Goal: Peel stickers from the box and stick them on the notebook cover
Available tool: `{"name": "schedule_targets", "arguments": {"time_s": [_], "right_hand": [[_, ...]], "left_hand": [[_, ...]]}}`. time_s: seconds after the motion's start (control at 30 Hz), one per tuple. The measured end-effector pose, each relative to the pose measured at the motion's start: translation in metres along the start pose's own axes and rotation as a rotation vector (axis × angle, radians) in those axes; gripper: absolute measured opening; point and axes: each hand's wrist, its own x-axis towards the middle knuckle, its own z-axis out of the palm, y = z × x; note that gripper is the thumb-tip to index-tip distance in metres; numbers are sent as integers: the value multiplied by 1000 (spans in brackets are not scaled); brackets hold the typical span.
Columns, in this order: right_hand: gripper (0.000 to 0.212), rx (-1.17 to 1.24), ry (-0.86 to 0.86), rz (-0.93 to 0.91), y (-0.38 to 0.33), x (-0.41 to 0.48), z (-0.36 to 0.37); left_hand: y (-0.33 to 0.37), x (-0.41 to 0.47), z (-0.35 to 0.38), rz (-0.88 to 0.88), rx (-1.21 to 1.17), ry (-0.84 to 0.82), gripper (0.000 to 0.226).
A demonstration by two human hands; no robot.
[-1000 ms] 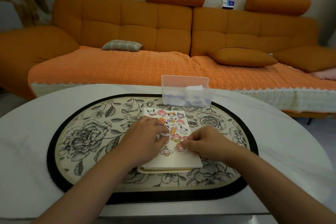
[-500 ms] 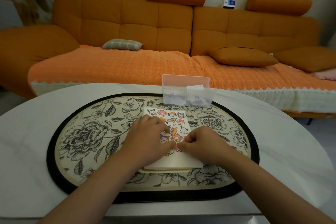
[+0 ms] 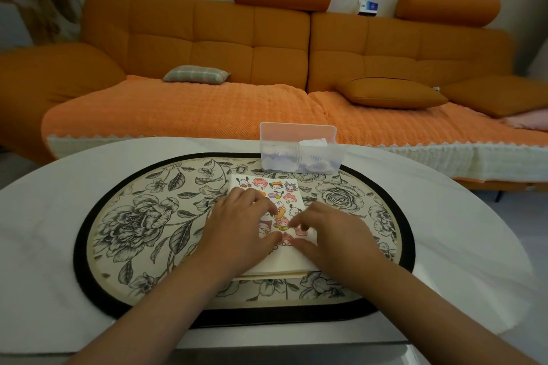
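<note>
So, notebook (image 3: 283,259): lying on the floral mat (image 3: 133,216), just in front of the clear box (image 3: 299,154)
left hand (image 3: 237,231): I see it flat, pressing the cover
right hand (image 3: 329,234): fingers relaxed, touching stickers (image 3: 275,195)

notebook (image 3: 286,262): closed, cream cover up, lying flat near the middle of the oval flowered mat (image 3: 133,216) on the white tabletop (image 3: 44,201), long side running away from the viewer; its near strip is bare.
stickers (image 3: 277,187): small cartoon figures in pink, orange, white and black, set in loose rows over the far and middle cover, flat against it.
box (image 3: 299,157): clear plastic, rectangular, open on top, with white and bluish sheets standing inside; it sits at the mat's far edge, just beyond the notebook.
</note>
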Motion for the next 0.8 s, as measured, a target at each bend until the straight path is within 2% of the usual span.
{"name": "schedule_targets", "arguments": {"time_s": [0.03,0.13,0.27,0.37,0.6,0.8], "right_hand": [[29,-12,-17,-70,2,-3,2],[39,-61,-49,-172,9,-13,8],[37,-78,-59,-230,16,-20,9],[44,-119,-90,-232,15,-23,9],[59,-142,-97,-199,5,-21,16],[58,-130,-84,-202,9,-21,17]], "left_hand": [[0,-1,-1,43,-7,8,31],[-2,-7,-3,178,-15,17,20],[-5,-19,-2,274,63,-78,41],[-9,-25,-4,326,95,-75,40],[-12,-30,-4,258,34,-119,42],[-5,-32,-2,249,128,-48,39]]}}
